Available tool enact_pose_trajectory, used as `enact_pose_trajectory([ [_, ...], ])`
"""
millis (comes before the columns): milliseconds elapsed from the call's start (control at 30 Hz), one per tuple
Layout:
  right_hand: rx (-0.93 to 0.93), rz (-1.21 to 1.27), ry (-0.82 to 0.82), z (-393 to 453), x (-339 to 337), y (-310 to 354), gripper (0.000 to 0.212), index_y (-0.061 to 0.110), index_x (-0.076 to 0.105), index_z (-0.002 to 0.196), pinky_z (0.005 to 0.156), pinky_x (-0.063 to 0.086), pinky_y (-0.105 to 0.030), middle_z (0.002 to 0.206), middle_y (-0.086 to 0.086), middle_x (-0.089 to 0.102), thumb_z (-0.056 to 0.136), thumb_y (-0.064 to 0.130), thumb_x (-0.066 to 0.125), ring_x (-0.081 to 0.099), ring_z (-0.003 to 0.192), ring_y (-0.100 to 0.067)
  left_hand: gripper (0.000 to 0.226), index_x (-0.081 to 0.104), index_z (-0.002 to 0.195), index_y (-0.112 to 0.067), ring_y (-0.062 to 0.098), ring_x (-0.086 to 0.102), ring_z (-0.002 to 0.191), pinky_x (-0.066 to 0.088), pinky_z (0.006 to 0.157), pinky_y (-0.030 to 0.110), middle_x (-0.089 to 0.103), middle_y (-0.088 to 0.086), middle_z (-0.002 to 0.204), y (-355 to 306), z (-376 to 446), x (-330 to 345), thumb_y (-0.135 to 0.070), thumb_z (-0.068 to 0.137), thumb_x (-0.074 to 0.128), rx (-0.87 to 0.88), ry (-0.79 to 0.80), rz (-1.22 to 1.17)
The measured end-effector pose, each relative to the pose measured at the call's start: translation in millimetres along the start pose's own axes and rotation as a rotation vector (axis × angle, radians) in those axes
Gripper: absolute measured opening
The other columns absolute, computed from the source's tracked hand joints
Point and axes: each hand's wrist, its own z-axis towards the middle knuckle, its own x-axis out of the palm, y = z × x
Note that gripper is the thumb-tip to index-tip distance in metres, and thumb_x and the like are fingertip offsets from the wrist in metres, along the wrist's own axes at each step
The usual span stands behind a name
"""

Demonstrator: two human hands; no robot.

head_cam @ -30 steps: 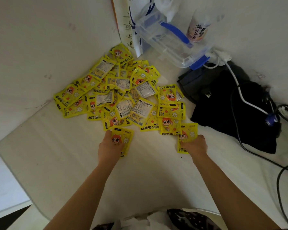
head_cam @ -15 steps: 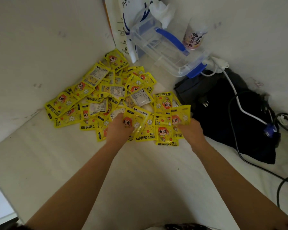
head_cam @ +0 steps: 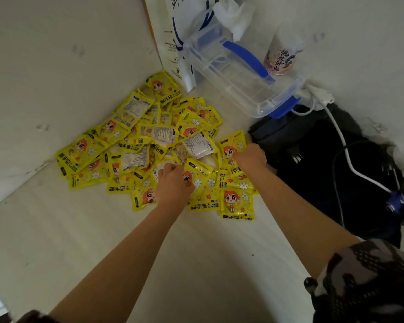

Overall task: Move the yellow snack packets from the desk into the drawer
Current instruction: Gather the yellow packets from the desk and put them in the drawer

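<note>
head view, looking down at a pale desk [head_cam: 84, 248] set in a corner between two white walls. a heap of yellow snack packets [head_cam: 135, 145] lies spread on the desk against the left wall, many overlapping, some face up with a red-haired cartoon figure and some turned to show a grey printed back. the left hand [head_cam: 173, 183] reaches into the near edge of the heap with its fingers curled round one packet [head_cam: 197, 177], which stands tilted against the thumb side of the hand; whether further packets lie under the palm cannot be told. the right hand [head_cam: 251, 157] sits at the right edge of the heap, fingers curled, pinching a second packet [head_cam: 231, 146] that rises at an angle above the packets below it. several more packets lie flat between and just in front of the two hands. behind the heap a white paper bag [head_cam: 170, 43] leans in the corner, with a clear plastic box [head_cam: 238, 82] with blue handle and clips beside it and a printed cup [head_cam: 281, 57] to its right. a black bag [head_cam: 317, 164] lies at the right, crossed by a white cable [head_cam: 343, 145] and dark cables. no drawer is in view. a patterned sleeve [head_cam: 369, 280] shows at the lower right
</note>
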Motion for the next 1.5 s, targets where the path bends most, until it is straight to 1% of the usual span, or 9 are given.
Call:
enact_pose_trajectory([
  [200, 0.027, -0.062, 0.033, -0.9, 7.1, 10.8, 0.048, 0.013, 0.048, 0.13, 0.088, 0.048, -0.04, 0.132, -0.019, 0.034, 0.085, 0.012, 0.064, 0.051, 0.109, -0.037, 0.037, 0.057, 0.112, -0.003, 0.031, 0.044, 0.114, 0.041, 0.091, 0.037, 0.049, 0.013, 0.124, -0.9, -2.7, 5.3, -0.019, 0.081, 0.07, -0.036, -0.002, -0.043],
  [333, 0.01, -0.057, 0.03, 0.3, 8.4, 12.0, 0.048, 0.012, 0.05, 0.129, 0.091, 0.048, -0.042, 0.13, -0.02, 0.043, 0.083, 0.012, 0.064, 0.049, 0.113, -0.037, 0.042, 0.056, 0.116, -0.003, 0.031, 0.042, 0.116, 0.04, 0.094, 0.039, 0.049, 0.014, 0.123, -2.3, -8.2, 6.5, -0.02, 0.081, 0.071, -0.067, 0.009, -0.083],
  [533, -0.01, -0.092, 0.006, -3.0, 4.7, 12.6, 0.048, 0.014, 0.053, 0.127, 0.101, 0.042, -0.046, 0.132, -0.018, 0.044, 0.081, 0.02, 0.068, 0.048, 0.118, -0.037, 0.029, 0.057, 0.099, -0.005, 0.028, 0.053, 0.091, 0.041, 0.07, 0.033, 0.05, 0.008, 0.103, 2.3, -21.3, 2.5, -0.018, 0.077, 0.07, -0.011, 0.005, -0.106],
  [700, -0.108, 0.046, -0.046, -14.7, 1.7, 9.4, 0.037, 0.01, 0.056, 0.12, 0.066, 0.042, -0.029, 0.123, -0.016, 0.053, 0.085, 0.018, 0.065, 0.056, 0.1, -0.031, 0.046, 0.055, 0.121, -0.007, 0.027, 0.054, 0.103, 0.034, 0.074, 0.029, 0.053, 0.008, 0.115, 15.0, -30.8, -13.2, -0.024, 0.082, 0.071, -0.003, -0.005, -0.108],
  [833, -0.18, 0.173, -0.061, -25.5, -8.2, 3.0, 0.033, 0.009, 0.05, 0.12, 0.055, 0.036, -0.025, 0.103, -0.005, 0.055, 0.089, 0.015, 0.061, 0.052, 0.086, -0.019, 0.059, 0.05, 0.131, -0.01, 0.029, 0.054, 0.112, 0.044, 0.088, 0.037, 0.055, 0.008, 0.12, 33.5, -33.1, -23.3, -0.025, 0.079, 0.075, -0.041, -0.031, -0.229],
  [1000, -0.142, 0.25, -0.057, -36.7, -21.6, -18.1, 0.033, 0.012, 0.047, 0.114, 0.071, 0.053, -0.038, 0.097, -0.005, 0.059, 0.088, 0.022, 0.065, 0.06, 0.083, -0.021, 0.068, 0.045, 0.131, -0.02, 0.025, 0.061, 0.104, 0.053, 0.086, 0.044, 0.062, 0.001, 0.116, 43.7, -37.7, -36.2, -0.022, 0.073, 0.079, -0.085, -0.057, -0.36],
  [1133, -0.122, 0.302, -0.036, -42.5, -31.6, -36.8, 0.042, 0.014, 0.041, 0.114, 0.067, 0.053, -0.034, 0.088, 0.001, 0.056, 0.084, 0.019, 0.07, 0.06, 0.078, -0.016, 0.073, 0.04, 0.128, -0.026, 0.021, 0.064, 0.09, 0.057, 0.077, 0.042, 0.058, 0.0, 0.106, 34.5, -38.5, -40.0, -0.011, 0.069, 0.082, -0.125, 0.034, -0.513],
  [1333, -0.211, 0.129, 0.119, -44.9, -42.2, -58.4, 0.02, 0.012, 0.07, 0.094, 0.084, 0.056, -0.047, 0.095, -0.012, 0.073, 0.082, 0.028, 0.072, 0.069, 0.089, -0.03, 0.02, 0.067, 0.087, -0.018, 0.018, 0.066, 0.076, 0.049, 0.059, 0.025, 0.07, -0.001, 0.08, 3.2, -45.1, -20.4, -0.009, 0.074, 0.079, -0.273, 0.218, -0.692],
  [1500, -0.283, -0.009, 0.157, -38.4, -38.9, -59.2, 0.034, 0.009, 0.065, 0.116, 0.089, 0.053, -0.044, 0.11, -0.014, 0.069, 0.086, 0.025, 0.069, 0.066, 0.099, -0.031, 0.014, 0.07, 0.081, -0.015, 0.019, 0.063, 0.071, 0.051, 0.063, 0.03, 0.069, 0.0, 0.075, -14.0, -45.9, 1.5, -0.006, 0.074, 0.078, -0.403, 0.147, -0.867],
])
